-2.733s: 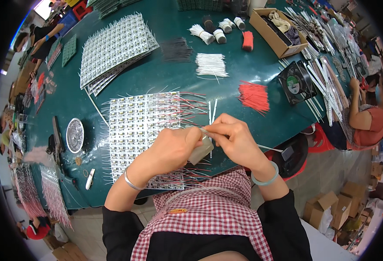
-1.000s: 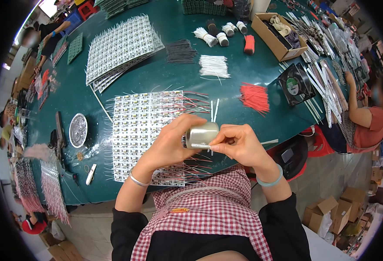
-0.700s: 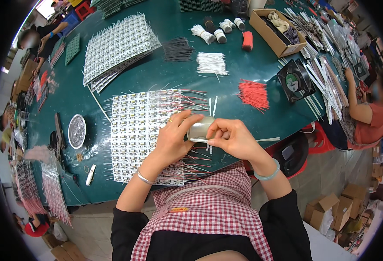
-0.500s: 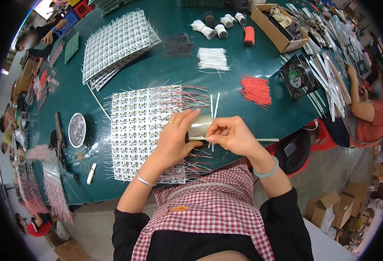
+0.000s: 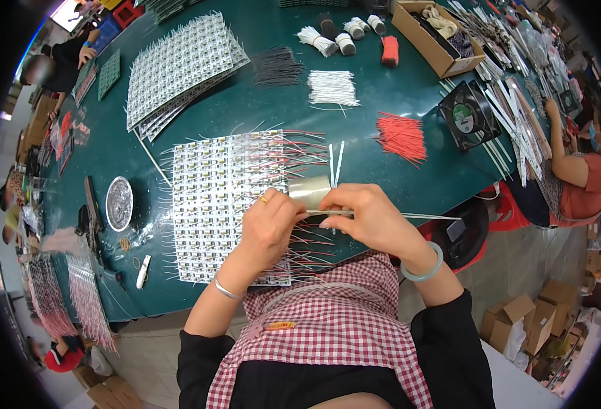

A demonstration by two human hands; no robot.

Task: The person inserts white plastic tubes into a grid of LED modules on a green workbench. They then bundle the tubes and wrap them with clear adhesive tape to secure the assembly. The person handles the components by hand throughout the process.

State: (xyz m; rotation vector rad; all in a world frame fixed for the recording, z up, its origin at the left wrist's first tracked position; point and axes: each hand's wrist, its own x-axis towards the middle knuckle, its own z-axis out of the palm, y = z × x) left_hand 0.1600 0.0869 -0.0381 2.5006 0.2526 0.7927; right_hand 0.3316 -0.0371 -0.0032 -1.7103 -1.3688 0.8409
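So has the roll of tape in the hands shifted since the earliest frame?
Yes. The tape roll has risen from the table's near edge to over the wired panel, nearer the two white strips.

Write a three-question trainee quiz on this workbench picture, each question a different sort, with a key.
1. True or false: the left hand and the right hand both touch the roll of clear tape.
2. Multiple choice: the bundle of red wires lies (a) inside the cardboard box, (b) on the green table to the left of the black fan, (c) on the round metal dish.
3. Fill in: the hands work above a white panel of small boards with ___ and white wire leads sticking out of its right edge.

Key: 1 true; 2 b; 3 red.
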